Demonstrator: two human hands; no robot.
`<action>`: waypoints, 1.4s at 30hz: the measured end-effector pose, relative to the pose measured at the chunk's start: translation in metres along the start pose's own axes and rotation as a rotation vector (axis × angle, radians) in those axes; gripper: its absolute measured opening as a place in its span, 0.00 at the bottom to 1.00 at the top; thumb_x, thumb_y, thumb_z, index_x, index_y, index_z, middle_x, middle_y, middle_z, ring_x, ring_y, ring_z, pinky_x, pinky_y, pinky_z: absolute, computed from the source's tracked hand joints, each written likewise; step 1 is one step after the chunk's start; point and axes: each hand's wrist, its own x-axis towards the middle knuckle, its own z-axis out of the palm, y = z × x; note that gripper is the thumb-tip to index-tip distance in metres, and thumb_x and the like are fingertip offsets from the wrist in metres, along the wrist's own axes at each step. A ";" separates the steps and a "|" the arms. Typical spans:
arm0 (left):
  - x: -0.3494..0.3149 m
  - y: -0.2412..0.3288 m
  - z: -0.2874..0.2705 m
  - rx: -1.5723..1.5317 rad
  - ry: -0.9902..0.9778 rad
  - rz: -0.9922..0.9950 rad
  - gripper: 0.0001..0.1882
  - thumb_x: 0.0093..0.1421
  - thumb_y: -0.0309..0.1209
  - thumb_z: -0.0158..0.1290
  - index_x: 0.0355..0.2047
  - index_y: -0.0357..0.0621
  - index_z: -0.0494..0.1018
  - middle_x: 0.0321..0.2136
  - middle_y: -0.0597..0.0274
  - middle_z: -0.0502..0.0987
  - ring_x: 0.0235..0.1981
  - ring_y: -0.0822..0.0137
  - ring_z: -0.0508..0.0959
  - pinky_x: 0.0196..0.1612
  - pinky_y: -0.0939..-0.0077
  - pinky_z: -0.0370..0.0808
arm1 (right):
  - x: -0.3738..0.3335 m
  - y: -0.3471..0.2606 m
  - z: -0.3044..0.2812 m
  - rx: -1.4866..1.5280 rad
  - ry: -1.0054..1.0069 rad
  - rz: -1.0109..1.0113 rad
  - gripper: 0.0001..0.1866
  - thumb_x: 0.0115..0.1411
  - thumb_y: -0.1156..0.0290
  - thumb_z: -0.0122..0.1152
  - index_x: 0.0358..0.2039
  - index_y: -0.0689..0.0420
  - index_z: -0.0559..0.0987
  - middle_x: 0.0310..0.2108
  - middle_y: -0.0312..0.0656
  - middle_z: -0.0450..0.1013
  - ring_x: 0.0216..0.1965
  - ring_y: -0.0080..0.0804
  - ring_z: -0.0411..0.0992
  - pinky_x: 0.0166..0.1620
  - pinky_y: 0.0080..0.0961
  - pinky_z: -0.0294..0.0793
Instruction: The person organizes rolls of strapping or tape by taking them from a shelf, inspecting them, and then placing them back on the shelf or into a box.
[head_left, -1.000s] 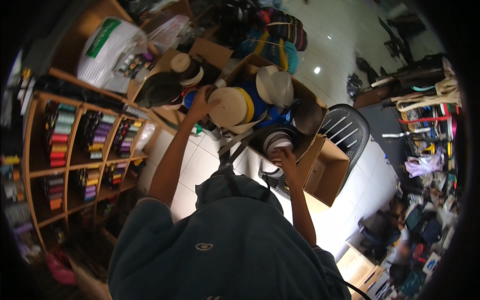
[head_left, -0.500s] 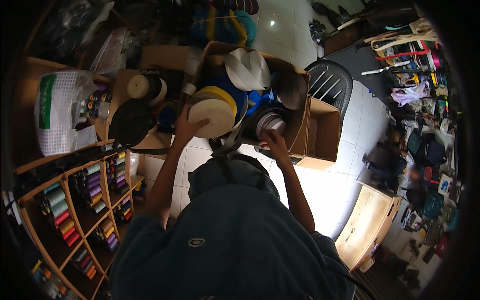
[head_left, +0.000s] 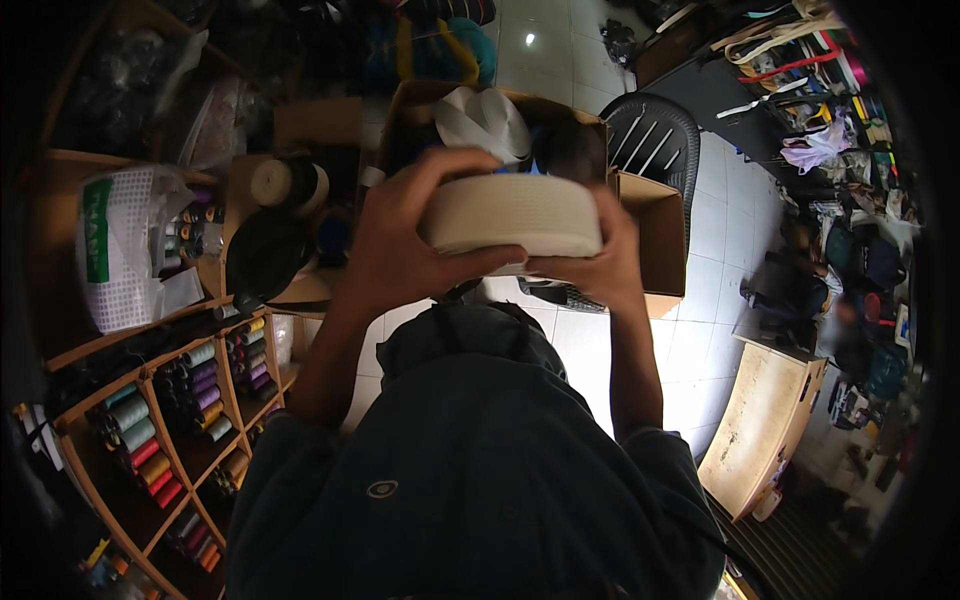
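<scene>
A thick roll of cream webbing tape (head_left: pixel 515 215) is held up between both hands, its ridged outer edge facing me. My left hand (head_left: pixel 405 235) wraps its left side, thumb along the bottom edge and fingers over the top. On the other side my right hand (head_left: pixel 605 255) grips the roll, with its thumb underneath; its fingers are partly blurred and hidden. Behind the roll stands an open cardboard box (head_left: pixel 400 105) with a looped roll of white webbing (head_left: pixel 482 122) and a dark roll (head_left: pixel 572 160) in it. The roll hides much of the box.
An open smaller cardboard box (head_left: pixel 655 230) and a black plastic chair (head_left: pixel 665 140) stand to the right. Left are more rolls (head_left: pixel 285 185), a patterned plastic bag (head_left: pixel 125 245) and a wooden rack (head_left: pixel 150 365) of thread spools. A wooden piece of furniture (head_left: pixel 755 430) sits lower right.
The cream roll has been lifted out of the box toward me and turned edge-on. My right hand has left the box's right side and joined the left on the roll.
</scene>
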 end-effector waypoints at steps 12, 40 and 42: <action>-0.006 0.061 0.146 -0.714 0.272 -0.184 0.37 0.45 0.29 0.65 0.52 0.36 0.57 0.45 0.54 0.66 0.47 0.66 0.70 0.49 0.70 0.69 | -0.078 0.020 -0.025 1.114 0.381 -0.010 0.46 0.52 0.45 0.62 0.62 0.58 0.53 0.60 0.44 0.58 0.60 0.41 0.58 0.61 0.39 0.59; -0.066 0.088 0.303 -0.623 0.079 -0.588 0.26 0.51 0.32 0.61 0.49 0.36 0.66 0.39 0.55 0.74 0.41 0.67 0.75 0.44 0.74 0.72 | -0.269 0.091 -0.108 0.874 0.699 0.249 0.43 0.59 0.46 0.55 0.64 0.57 0.49 0.62 0.46 0.52 0.64 0.38 0.51 0.65 0.40 0.50; -0.055 0.079 0.294 -0.544 0.058 -0.560 0.26 0.49 0.33 0.64 0.46 0.35 0.69 0.36 0.55 0.76 0.38 0.65 0.77 0.42 0.72 0.74 | -0.274 0.100 -0.110 0.814 0.610 0.321 0.39 0.62 0.53 0.53 0.65 0.57 0.48 0.63 0.47 0.51 0.65 0.38 0.49 0.66 0.40 0.43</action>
